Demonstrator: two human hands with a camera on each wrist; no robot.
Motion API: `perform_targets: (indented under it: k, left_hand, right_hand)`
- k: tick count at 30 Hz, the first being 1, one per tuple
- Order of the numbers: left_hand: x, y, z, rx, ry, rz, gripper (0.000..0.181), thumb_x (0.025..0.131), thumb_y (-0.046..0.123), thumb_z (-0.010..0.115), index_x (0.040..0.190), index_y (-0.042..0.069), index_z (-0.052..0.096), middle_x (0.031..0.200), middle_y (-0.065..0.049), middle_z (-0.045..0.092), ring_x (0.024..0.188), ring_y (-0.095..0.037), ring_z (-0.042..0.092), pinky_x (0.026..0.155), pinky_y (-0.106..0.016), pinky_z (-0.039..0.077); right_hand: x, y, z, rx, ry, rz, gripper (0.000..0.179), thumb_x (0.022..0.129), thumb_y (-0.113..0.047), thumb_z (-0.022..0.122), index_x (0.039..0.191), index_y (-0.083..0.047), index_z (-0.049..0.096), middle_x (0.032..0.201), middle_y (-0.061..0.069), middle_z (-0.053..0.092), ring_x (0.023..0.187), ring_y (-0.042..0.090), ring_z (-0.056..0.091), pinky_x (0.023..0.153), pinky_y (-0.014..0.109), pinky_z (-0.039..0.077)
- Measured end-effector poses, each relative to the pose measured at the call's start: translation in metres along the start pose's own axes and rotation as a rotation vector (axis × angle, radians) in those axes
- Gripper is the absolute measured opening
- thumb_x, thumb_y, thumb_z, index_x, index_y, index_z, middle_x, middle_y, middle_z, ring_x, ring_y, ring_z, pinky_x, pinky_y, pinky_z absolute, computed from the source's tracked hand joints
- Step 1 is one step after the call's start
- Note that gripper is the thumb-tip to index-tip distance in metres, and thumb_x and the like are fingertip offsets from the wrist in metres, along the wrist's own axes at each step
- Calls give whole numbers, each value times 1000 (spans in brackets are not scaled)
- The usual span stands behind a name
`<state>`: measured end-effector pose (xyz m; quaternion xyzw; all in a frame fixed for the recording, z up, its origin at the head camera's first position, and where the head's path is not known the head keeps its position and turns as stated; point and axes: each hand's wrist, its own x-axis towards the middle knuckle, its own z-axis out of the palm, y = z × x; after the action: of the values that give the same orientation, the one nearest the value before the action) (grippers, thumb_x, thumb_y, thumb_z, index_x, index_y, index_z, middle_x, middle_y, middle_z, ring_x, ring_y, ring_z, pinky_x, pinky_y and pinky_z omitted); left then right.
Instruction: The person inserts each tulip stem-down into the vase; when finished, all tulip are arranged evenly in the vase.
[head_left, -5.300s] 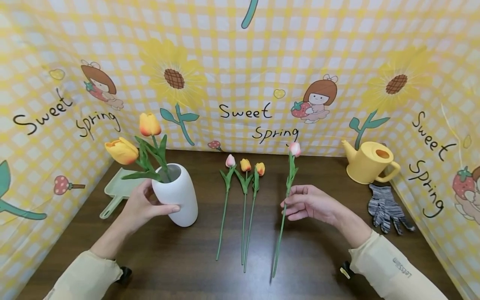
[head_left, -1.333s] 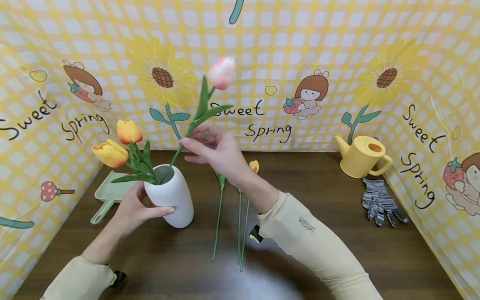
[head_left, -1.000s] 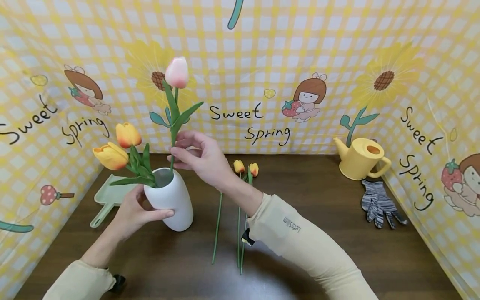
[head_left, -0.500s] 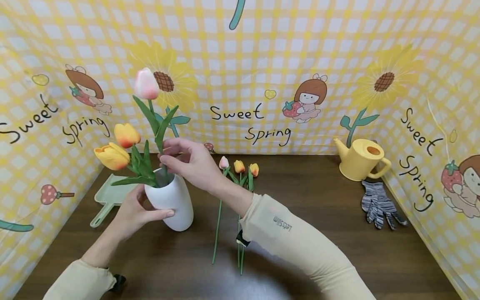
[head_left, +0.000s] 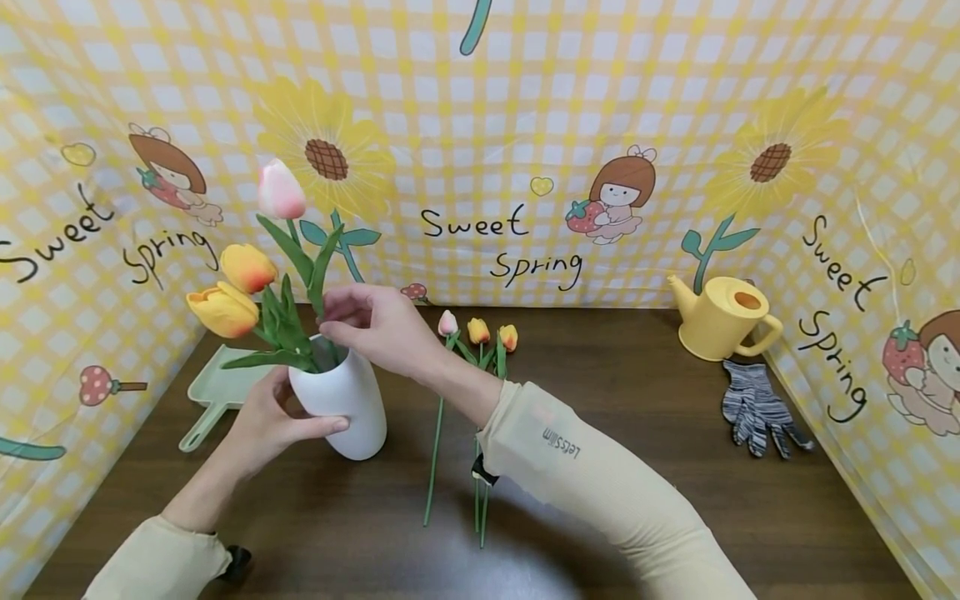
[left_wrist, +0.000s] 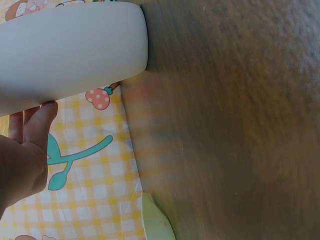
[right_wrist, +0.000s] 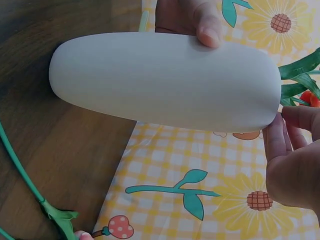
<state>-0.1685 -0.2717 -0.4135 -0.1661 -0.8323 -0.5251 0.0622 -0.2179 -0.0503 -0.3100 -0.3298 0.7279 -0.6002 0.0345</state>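
Note:
A white vase stands slightly tilted on the dark wooden table, its side gripped by my left hand, thumb across the front. Two yellow-orange tulips lean out of its mouth to the left. Between thumb and fingers, my right hand pinches the stem of a pink tulip just above the rim; the lower stem is inside the vase, out of sight. In the right wrist view, the fingertips of my right hand are at the rim of the vase.
Right of the vase lie a pink tulip and two yellow-orange tulips, partly under my right forearm. A pale green dustpan lies behind my left hand. A yellow watering can and a grey knitted glove are at the right.
My right hand has carried the pink tulip leftward from the table's right side, and its stem has gone down into the vase. Most recently the bloom sank slightly. My left hand kept holding the vase.

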Motion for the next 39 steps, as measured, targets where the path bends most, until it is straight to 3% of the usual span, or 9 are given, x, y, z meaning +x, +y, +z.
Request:
perform_targets:
  k: [7, 19, 23, 28, 34, 39]
  left_hand:
    - [0, 0, 0, -3, -5, 21, 83, 72, -1, 91, 142, 9, 49, 123, -2, 62, 106, -13, 63, 85, -24, 55]
    - [0, 1, 1, -29, -10, 1, 85, 72, -1, 91, 144, 12, 48, 125, -3, 63, 109, -13, 63, 86, -25, 55]
    - [0, 0, 1, -31, -8, -7, 84, 72, 0, 91, 143, 14, 49, 125, -4, 63, 109, -14, 63, 85, -25, 56]
    - [0, -1, 1, -22, -2, -4, 84, 70, 0, 92, 142, 14, 50, 125, -5, 62, 109, -15, 62, 85, -21, 54]
    - [0, -1, 1, -40, 13, 14, 83, 68, -3, 93, 139, 12, 52, 123, -5, 64, 108, -16, 63, 85, -22, 55]
    - [0, 0, 2, -31, 19, 14, 80, 68, -3, 92, 137, 8, 53, 119, -3, 65, 105, -13, 64, 85, -22, 54]
  right_hand:
    - [0, -2, 0, -62, -15, 1, 18, 95, -6, 70, 113, -5, 69, 97, -2, 70, 87, 2, 65, 78, 18, 53]
    - [-3, 0, 2, -22, 35, 36, 18, 94, -7, 71, 112, -6, 70, 96, -3, 71, 84, 2, 67, 76, 19, 55]
    - [-3, 3, 2, 105, 61, 60, 31, 93, -4, 72, 124, -3, 66, 102, 3, 71, 87, 5, 69, 77, 22, 56]
    - [-6, 7, 2, 338, 105, 117, 51, 93, 0, 72, 141, 1, 55, 110, 4, 71, 90, 8, 70, 80, 26, 58]
    - [-11, 12, 4, 591, 182, 85, 45, 95, 6, 67, 139, 1, 57, 114, 12, 67, 90, 15, 70, 83, 37, 59]
    - [-15, 18, 3, 588, 262, 13, 39, 94, 7, 67, 132, 2, 62, 110, 14, 69, 90, 16, 71, 85, 40, 59]
